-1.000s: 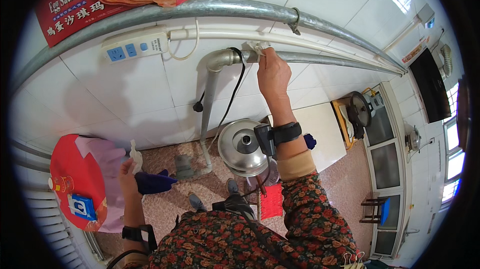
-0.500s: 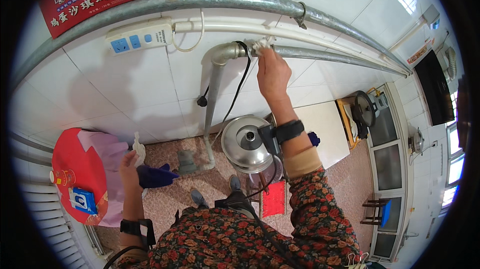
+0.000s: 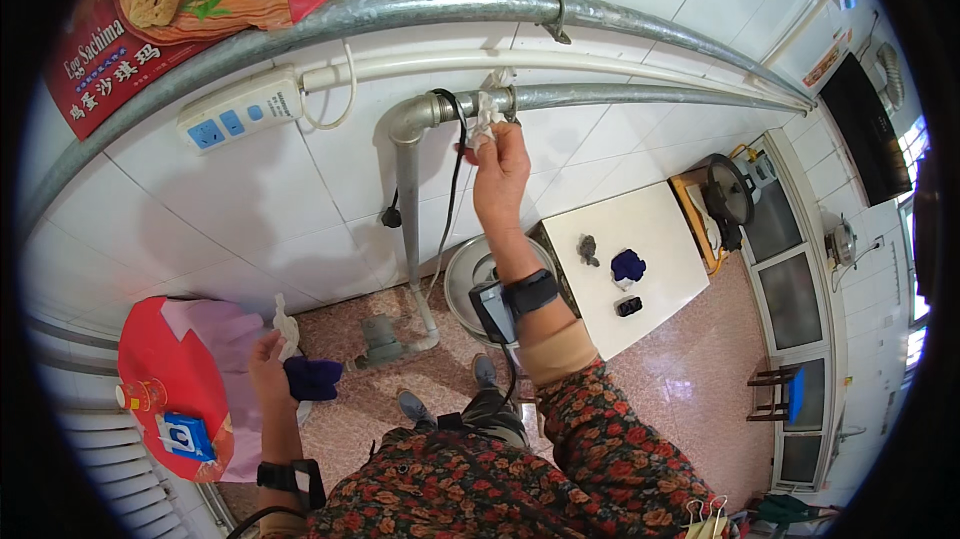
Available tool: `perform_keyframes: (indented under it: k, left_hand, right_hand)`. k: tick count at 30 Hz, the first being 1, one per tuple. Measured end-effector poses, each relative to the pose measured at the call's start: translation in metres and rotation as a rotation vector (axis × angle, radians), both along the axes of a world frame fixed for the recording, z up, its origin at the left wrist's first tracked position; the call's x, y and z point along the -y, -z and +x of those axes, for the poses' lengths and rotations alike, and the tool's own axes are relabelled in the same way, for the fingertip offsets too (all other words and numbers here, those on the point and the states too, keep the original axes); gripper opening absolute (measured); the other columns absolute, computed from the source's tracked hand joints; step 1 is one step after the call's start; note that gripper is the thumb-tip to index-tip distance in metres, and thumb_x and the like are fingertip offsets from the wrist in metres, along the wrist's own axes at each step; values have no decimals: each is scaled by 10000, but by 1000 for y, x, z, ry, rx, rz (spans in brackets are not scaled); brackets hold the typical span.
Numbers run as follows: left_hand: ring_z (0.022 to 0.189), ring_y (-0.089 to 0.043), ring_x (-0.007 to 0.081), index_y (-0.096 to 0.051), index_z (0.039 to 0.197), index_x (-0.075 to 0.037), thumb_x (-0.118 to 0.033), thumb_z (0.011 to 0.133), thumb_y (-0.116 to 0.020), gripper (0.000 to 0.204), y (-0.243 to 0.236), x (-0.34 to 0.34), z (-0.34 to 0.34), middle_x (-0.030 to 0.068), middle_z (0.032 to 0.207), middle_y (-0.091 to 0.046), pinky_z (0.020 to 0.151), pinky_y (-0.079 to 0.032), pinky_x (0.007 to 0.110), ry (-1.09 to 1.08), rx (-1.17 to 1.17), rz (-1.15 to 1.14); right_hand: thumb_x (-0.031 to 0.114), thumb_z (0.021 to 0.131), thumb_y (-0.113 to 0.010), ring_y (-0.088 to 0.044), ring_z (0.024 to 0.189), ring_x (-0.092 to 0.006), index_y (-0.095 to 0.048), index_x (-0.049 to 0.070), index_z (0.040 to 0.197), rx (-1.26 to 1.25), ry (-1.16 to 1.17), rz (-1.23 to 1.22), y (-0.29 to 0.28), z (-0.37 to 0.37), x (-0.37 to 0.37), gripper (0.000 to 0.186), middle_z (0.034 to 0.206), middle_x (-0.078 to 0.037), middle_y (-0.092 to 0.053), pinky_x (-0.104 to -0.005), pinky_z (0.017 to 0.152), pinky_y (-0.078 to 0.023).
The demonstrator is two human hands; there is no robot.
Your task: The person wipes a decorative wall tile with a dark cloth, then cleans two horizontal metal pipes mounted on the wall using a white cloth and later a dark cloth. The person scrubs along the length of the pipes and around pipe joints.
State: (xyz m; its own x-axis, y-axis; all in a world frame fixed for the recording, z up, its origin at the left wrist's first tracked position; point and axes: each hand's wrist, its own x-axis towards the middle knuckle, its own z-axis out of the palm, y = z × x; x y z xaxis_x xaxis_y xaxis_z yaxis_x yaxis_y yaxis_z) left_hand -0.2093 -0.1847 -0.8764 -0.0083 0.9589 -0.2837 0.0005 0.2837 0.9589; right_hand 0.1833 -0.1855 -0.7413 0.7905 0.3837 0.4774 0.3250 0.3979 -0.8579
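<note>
My right hand reaches up to the wall with its fingers closed on a crumpled white tissue. The tissue is against the lower grey metal pipe, just right of its elbow joint. A black cord loops over the pipe beside these fingers and hangs down. Low on the left, my left hand is closed on another white tissue, whose end sticks up. A dark blue cloth hangs at that hand; whether the fingers grip it too cannot be made out.
Above runs a thicker pipe, with a white power strip and red food bag near it. Below my right forearm stands a steel pot. A white tabletop lies right, a red-covered table left.
My right hand has moved left along the lower pipe with the tissue, closer to the elbow joint. The view has shifted, showing more of the white tabletop. My left hand keeps its hold.
</note>
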Motion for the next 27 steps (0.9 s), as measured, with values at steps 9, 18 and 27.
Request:
perform_keyframes:
  k: [9,18,27]
  left_hand:
    - [864,-593,134,-629,1027,-4,-50,862,-627,172,-1,-2,-8,54,950,-641,800,-457,263,-17,-46,19]
    - [851,-597,137,-631,1028,-1,-33,865,-611,167,-6,-10,-4,59,943,-640,765,-471,260,-15,-75,-10]
    - [846,-603,136,-621,1019,-10,-14,870,-598,151,8,-15,-22,54,947,-637,764,-480,253,-33,6,-28]
  right_hand:
    - [-30,901,-504,-682,674,-219,-514,3,1024,373,205,-208,-25,-4,7,128,748,-146,-654,-317,589,-501]
    - [-42,861,-484,-638,563,-236,-477,32,978,376,130,-240,9,1,-16,138,635,-128,-607,-327,533,-488]
    - [-2,888,-516,-635,594,-259,-569,11,1042,393,437,-497,-57,45,42,163,703,-138,-639,-354,537,-483]
